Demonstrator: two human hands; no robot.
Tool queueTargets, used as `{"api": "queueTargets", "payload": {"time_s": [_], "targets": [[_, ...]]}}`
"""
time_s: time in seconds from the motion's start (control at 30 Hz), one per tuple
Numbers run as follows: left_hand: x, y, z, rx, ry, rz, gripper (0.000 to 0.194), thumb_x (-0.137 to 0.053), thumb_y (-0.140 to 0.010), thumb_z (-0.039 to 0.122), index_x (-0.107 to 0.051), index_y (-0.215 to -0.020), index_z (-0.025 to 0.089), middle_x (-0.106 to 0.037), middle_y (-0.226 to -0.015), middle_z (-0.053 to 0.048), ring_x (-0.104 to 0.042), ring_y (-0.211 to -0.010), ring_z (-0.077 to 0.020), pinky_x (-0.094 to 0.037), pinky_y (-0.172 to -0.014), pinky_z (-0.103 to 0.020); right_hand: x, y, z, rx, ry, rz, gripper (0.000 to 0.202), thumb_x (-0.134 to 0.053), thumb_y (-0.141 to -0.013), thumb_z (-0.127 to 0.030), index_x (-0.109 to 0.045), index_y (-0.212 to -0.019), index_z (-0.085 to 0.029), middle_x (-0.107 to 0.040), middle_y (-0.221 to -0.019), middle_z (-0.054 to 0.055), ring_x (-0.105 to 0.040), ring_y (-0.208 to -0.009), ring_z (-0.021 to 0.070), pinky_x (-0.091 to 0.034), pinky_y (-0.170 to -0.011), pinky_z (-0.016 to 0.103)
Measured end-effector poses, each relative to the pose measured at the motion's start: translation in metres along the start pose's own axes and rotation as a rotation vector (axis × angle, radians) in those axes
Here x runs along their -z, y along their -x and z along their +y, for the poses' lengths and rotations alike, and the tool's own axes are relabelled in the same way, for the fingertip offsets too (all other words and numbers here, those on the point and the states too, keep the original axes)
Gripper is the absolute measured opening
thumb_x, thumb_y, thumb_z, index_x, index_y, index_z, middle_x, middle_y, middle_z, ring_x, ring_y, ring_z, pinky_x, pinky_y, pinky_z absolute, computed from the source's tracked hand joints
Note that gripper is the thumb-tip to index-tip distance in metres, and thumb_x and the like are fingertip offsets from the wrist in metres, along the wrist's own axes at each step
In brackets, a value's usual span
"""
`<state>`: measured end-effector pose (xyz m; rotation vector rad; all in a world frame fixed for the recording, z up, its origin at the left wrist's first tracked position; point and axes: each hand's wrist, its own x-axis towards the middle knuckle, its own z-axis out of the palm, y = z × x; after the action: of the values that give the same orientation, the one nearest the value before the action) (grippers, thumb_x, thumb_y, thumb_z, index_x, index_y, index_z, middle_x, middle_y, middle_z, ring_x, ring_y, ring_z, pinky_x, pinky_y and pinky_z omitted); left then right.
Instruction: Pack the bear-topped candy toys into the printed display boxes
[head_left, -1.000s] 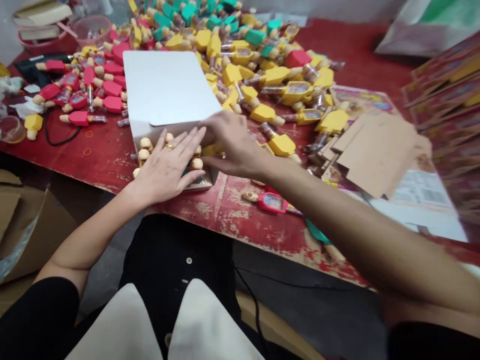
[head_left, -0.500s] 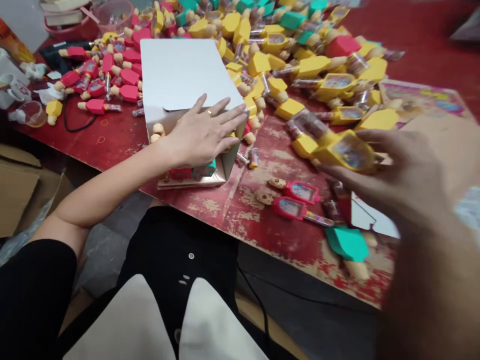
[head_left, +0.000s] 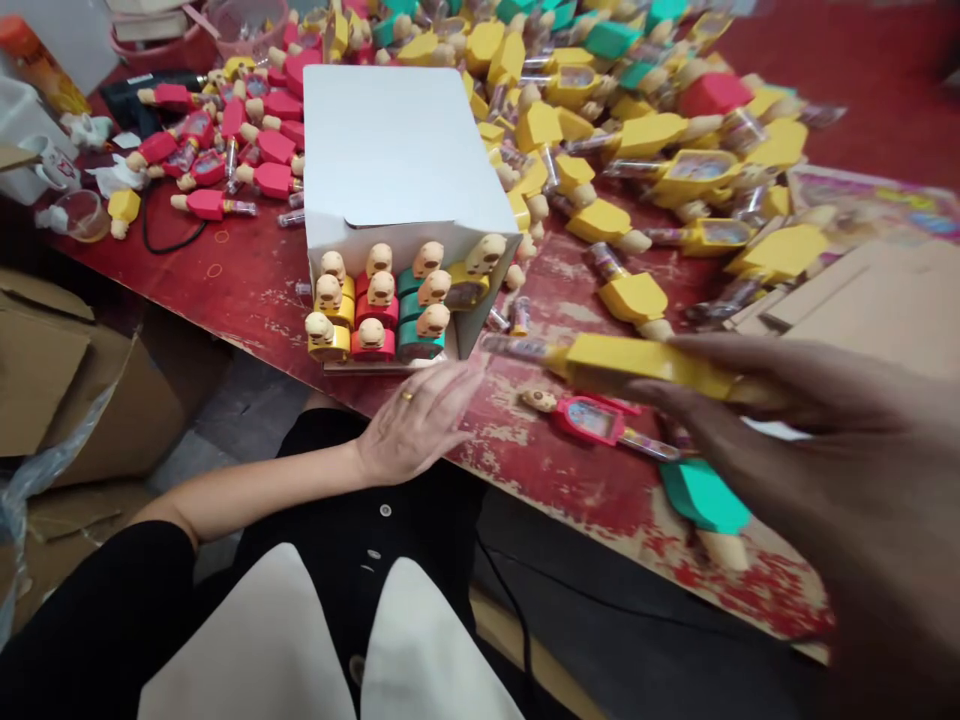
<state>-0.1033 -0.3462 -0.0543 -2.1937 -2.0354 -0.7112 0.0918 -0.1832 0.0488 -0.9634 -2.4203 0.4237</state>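
My left hand no longer covers the open white cardboard box; my right hand brings the long yellow plastic toy closer.

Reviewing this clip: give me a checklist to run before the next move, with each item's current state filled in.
1. Right hand holding the yellow toy: ok.
2. Box open at the front: ok, toy heads show.
3. Space in the box's right-hand column: ok, a gap shows before the rightmost boxed toy.
4. Left hand out of the opening: ok.
5. Left hand touching the box: cannot tell.
6. Held toy's print readable: not ok, blurred.
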Motion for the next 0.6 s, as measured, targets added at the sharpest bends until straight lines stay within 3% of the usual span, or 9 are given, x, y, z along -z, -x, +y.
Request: {"api": "queueTargets", "payload": {"time_s": [0.1,0.2,0.3,0.43,0.5,0.6], "targets": [[-0.024,0.016,-0.013,-0.03,-0.027,-0.164,0.047,-0.036,-0.105,0.02,-0.046,-0.15,0.008,-0.046,-0.159,-0.018,-0.037,-0.155,-0.0253,-0.036,-0.128,-0.043,-0.019,-0.027,-0.019,0.303,0.188,-0.001,0.029,-0.061,-0.095,-0.047,-0.074,-0.107,-0.024,-0.077,-0.103,0.008,-0.072,-0.086,0.0244,-0.052,-0.068,0.036],[-0.046,0.015,-0.023,0.041,-0.132,-0.308,0.051,-0.034,-0.103,0.016,-0.042,-0.153,0.004,-0.035,-0.165,-0.02,-0.03,-0.157,-0.0312,-0.031,-0.13,-0.052,-0.042,-0.057,-0.042,0.427,0.45,-0.231,0.025,-0.05,-0.1,-0.029,-0.073,-0.097,-0.021,-0.077,-0.1,0.008,-0.068,-0.093,0.0242,-0.036,-0.055,0.031],[-0.057,0.01,-0.027,0.067,-0.211,-0.312,0.053,-0.03,-0.105,0.016,-0.04,-0.154,0.002,-0.035,-0.165,-0.017,-0.034,-0.155,-0.0312,-0.031,-0.131,-0.047,-0.056,-0.084,-0.06,0.48,0.594,-0.459,0.023,-0.048,-0.096,-0.013,-0.068,-0.086,-0.019,-0.074,-0.09,0.008,-0.064,-0.09,0.0234,-0.023,-0.053,0.031],[-0.054,0.009,-0.027,0.087,-0.207,-0.297,0.053,-0.028,-0.105,0.015,-0.042,-0.155,0.007,-0.04,-0.163,-0.013,-0.04,-0.153,-0.0263,-0.036,-0.129,-0.043,-0.07,-0.104,-0.076,0.584,0.567,-0.659,0.02,-0.052,-0.088,-0.005,-0.066,-0.084,-0.018,-0.07,-0.088,0.009,-0.061,-0.091,0.0239,-0.027,-0.06,0.031],[-0.049,0.01,-0.028,0.067,-0.173,-0.278,0.051,-0.03,-0.105,0.017,-0.045,-0.153,0.008,-0.039,-0.164,-0.014,-0.038,-0.154,-0.0258,-0.038,-0.128,-0.044,-0.075,-0.105,-0.076,0.592,0.515,-0.632,0.02,-0.05,-0.09,-0.007,-0.068,-0.094,-0.016,-0.069,-0.092,0.011,-0.06,-0.092,0.025,-0.035,-0.067,0.031],[-0.046,0.013,-0.033,0.042,-0.154,-0.237,0.049,-0.033,-0.105,0.018,-0.047,-0.151,0.008,-0.037,-0.165,-0.014,-0.036,-0.155,-0.0272,-0.039,-0.127,-0.046,-0.076,-0.104,-0.055,0.529,0.343,-0.414,0.033,-0.042,-0.099,-0.016,-0.064,-0.122,-0.016,-0.066,-0.115,0.015,-0.057,-0.106,0.0263,-0.044,-0.083,0.036]]}}
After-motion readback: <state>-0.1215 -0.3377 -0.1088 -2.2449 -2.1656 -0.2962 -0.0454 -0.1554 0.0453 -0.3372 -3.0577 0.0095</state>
